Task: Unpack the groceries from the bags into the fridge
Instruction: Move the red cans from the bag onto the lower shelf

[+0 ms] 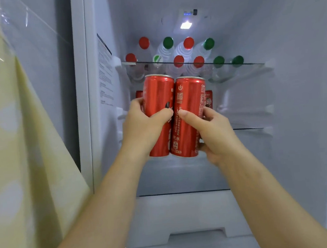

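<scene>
Two slim red soda cans going into the fridge (295,113).
Head view: the left hand (141,125) has its grip curled round the left can (157,97) and the right hand (215,135) round the right can (189,102). Both cans are upright and touching, in front of the stored cans (209,97) under the glass shelf (251,63) of water bottles (164,49). Much looks stocked; no bags show, so I can't tell what's left.

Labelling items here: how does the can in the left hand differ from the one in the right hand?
The left can, in the left hand, shows mostly plain red; the right can, in the right hand, shows a QR code and white lettering. The left can's top sits higher in view than the right can's. Both are slim, red, upright and touching.
</scene>
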